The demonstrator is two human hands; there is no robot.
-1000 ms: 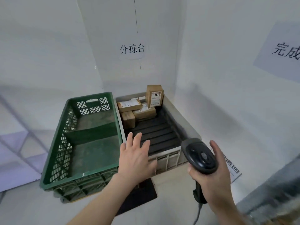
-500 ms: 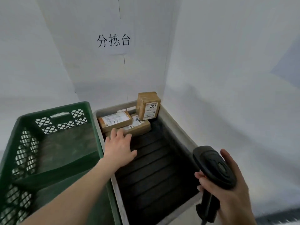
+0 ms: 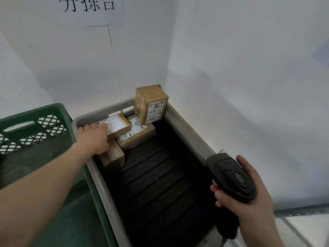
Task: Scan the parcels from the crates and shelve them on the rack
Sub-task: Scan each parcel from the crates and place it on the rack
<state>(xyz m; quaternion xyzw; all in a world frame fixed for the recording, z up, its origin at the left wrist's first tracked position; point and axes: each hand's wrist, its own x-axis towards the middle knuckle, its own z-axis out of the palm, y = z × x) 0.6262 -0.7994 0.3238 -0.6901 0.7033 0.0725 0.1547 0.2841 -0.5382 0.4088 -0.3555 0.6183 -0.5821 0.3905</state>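
Our left hand (image 3: 95, 138) grips flat brown cardboard parcel with white label (image 3: 116, 126), top of stack at far end of grey plastic crate (image 3: 187, 129). Right hand (image 3: 249, 207) clamped round black handheld scanner (image 3: 231, 177), near crate end.

Four brown cardboard parcels (image 3: 151, 106) grouped at the far end of the grey crate (image 3: 188, 129), two crates side by side, one grey and one green crate (image 3: 53, 111), one black handheld scanner (image 3: 231, 177), one paper wall sign (image 3: 89, 8), two bare hands
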